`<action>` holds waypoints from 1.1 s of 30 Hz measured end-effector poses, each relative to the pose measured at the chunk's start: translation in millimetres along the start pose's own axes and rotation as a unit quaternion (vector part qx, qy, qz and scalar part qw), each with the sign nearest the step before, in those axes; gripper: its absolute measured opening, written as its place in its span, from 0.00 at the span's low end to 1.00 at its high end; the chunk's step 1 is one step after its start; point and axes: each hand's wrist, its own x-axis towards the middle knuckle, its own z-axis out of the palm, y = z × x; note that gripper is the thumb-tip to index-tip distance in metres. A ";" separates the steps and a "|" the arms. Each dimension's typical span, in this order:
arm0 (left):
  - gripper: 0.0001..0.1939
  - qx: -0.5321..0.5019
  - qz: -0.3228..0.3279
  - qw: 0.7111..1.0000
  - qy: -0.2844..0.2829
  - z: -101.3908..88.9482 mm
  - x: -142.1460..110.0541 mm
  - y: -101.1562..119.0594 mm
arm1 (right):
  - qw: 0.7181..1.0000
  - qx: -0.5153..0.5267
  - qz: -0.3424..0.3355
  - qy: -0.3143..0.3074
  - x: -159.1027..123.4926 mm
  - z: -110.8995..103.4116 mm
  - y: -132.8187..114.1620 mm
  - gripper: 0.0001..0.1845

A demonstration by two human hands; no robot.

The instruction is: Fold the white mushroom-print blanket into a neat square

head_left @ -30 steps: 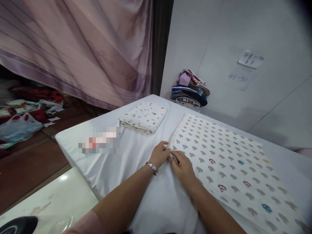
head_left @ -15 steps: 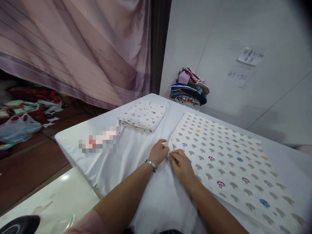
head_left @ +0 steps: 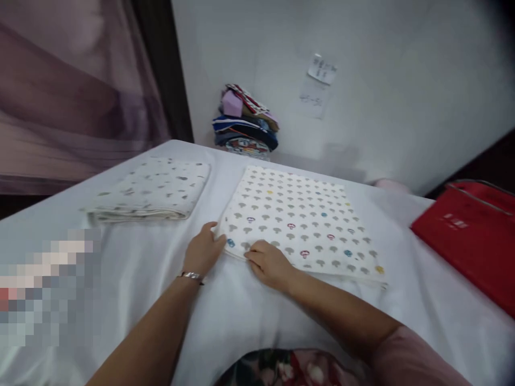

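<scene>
A folded white cloth (head_left: 298, 225) printed with grey and coloured mushrooms lies flat on a white-covered table. At its near left corner is my left hand (head_left: 203, 251), a silver bracelet on the wrist. The thumb presses on the corner, the index finger stands a little apart, and the other fingers are mostly hidden. My right hand (head_left: 270, 264) pinches the near edge just right of that corner, its fingers curled over the fabric. To the left lies a second folded white cloth (head_left: 156, 187) with small dark prints, apart from both hands.
The white table cover (head_left: 225, 327) has soft wrinkles. A red bag-like item (head_left: 466, 236) with a zip lies at the right. Behind the table rises a pile of folded clothes (head_left: 245, 123) against the wall. A pixelated patch hides something at the left, and a pink curtain (head_left: 72, 107) hangs behind.
My view has swung right, bringing the red item in. My right hand has moved rightward along the near edge, away from my left hand at the corner. The cloth's near left corner lies flatter.
</scene>
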 end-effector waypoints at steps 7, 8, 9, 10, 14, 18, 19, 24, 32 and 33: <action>0.26 0.034 -0.011 0.999 -0.035 -3.6 4.6 2.3 | 0.995 -0.070 0.046 0.045 -104.4 -46.9 33.2 0.13; 0.26 0.035 -0.010 0.999 -0.038 -4.5 4.6 3.3 | 0.993 -0.077 0.063 0.055 -121.7 -54.1 38.3 0.13; 0.27 0.039 -0.010 0.998 -0.041 -5.5 4.6 4.3 | 0.991 -0.085 0.080 0.061 -139.5 -61.4 43.5 0.14; 0.27 0.044 -0.012 0.998 -0.044 -6.3 4.8 5.3 | 0.988 -0.092 0.100 0.069 -157.9 -68.6 48.7 0.15; 0.28 0.065 -0.019 0.996 -0.052 -8.2 6.4 8.2 | 0.966 -0.132 0.189 0.121 -231.7 -96.3 68.8 0.15; 0.29 0.076 -0.023 0.995 -0.053 -9.2 7.5 9.6 | 0.922 -0.131 0.327 0.162 -284.3 -119.1 82.9 0.14; 0.29 0.076 -0.022 0.995 -0.053 -9.5 7.6 9.8 | 0.908 -0.113 0.364 0.175 -291.1 -123.3 85.1 0.14; 0.29 0.081 -0.020 0.995 -0.060 -10.0 10.4 8.6 | 0.800 0.030 0.552 0.234 -290.0 -132.8 90.8 0.20; 0.31 0.080 -0.031 0.993 -0.083 -6.3 19.2 0.1 | 0.760 0.094 0.622 0.163 -259.7 -137.6 108.2 0.18; 0.31 0.078 -0.030 0.993 -0.080 -5.7 19.9 -1.0 | 0.758 0.095 0.626 0.159 -257.9 -139.3 110.3 0.17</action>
